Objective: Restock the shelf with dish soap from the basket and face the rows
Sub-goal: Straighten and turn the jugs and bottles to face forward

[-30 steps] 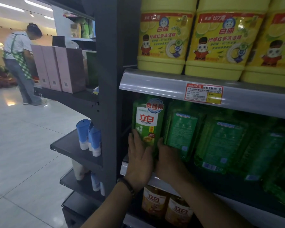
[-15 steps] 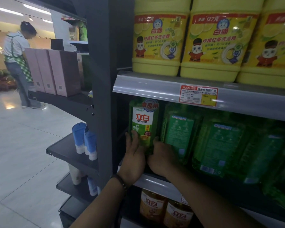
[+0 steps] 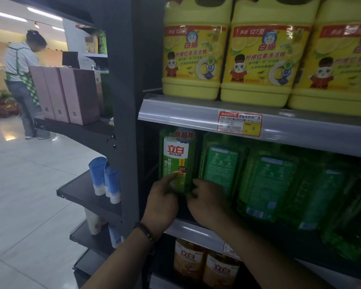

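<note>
Head view: L hand [image 3: 162, 205], R hand [image 3: 206, 203] on green bottle [image 3: 175, 155], shelf's [image 3: 186, 229] left end.

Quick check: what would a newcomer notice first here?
The big yellow jugs crowd the top shelf. Below, one green bottle at the row's left end shows its front label, the left hand touching it and the right hand gripping its lower edge; its neighbours show back labels.

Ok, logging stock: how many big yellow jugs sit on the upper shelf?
3 yellow plastic jugs in a row: left jug, middle jug, right jug cut by the frame edge. Others may hide behind.
</note>
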Motion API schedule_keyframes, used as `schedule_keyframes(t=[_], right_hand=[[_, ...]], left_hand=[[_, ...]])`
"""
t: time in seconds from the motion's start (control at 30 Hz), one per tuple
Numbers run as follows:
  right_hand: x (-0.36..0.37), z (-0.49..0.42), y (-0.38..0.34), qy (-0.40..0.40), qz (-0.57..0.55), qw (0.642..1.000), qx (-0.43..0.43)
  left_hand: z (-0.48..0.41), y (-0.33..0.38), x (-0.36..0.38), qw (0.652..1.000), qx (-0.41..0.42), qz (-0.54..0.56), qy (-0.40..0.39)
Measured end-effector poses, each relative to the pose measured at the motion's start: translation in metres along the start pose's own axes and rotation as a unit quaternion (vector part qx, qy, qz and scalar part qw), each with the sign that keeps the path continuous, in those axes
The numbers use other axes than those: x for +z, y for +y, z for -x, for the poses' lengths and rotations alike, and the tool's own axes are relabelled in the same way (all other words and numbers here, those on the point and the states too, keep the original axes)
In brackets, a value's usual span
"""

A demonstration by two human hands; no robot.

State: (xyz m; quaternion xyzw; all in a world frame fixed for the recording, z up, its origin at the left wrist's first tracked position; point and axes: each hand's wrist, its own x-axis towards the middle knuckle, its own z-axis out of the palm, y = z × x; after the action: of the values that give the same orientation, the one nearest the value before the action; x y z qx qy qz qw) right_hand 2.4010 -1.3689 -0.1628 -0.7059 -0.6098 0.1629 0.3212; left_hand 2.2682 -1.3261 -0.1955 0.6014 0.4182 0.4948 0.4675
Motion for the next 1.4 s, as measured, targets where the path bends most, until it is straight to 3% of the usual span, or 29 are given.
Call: schedule_keyframes(t=[0.07,0.23,0.47,0.6,0.73,0.87,1.1,1.4], right_hand=[[-0.011,0.016,0.006,0.030,-0.017,0.999,-0.003],[-0.040,0.044,0.035,0.114,0.009,0.993,0.019],[-0.055,0.049,0.054,0.104,-0.031,0.992,0.070],[-0.057,0.039,0.048,0.062,-0.038,0.995,0.063],[-0.054,0.030,0.040,0.053,-0.113,0.989,0.080],[-0.062,0.032,0.044,0.052,-0.145,0.986,0.068],[-0.068,0.035,0.033,-0.033,-0.108,0.991,0.073],[-0.048,0.036,0.045,-0.044,-0.091,0.995,0.027]], left_hand=[[0.000,-0.003,0.001,1.000,-0.005,-0.028,0.004],[0.001,0.011,0.019,0.996,0.016,-0.052,-0.072],[-0.029,0.018,0.058,0.988,0.071,-0.018,-0.136],[-0.031,0.039,0.067,0.991,0.080,-0.003,-0.105],[-0.035,0.037,0.075,0.993,0.069,0.028,-0.095],[-0.026,0.038,0.077,0.990,0.096,-0.014,-0.101],[-0.006,0.020,0.049,0.989,0.120,-0.056,-0.070],[0.037,0.017,0.037,0.984,0.145,-0.101,-0.029]])
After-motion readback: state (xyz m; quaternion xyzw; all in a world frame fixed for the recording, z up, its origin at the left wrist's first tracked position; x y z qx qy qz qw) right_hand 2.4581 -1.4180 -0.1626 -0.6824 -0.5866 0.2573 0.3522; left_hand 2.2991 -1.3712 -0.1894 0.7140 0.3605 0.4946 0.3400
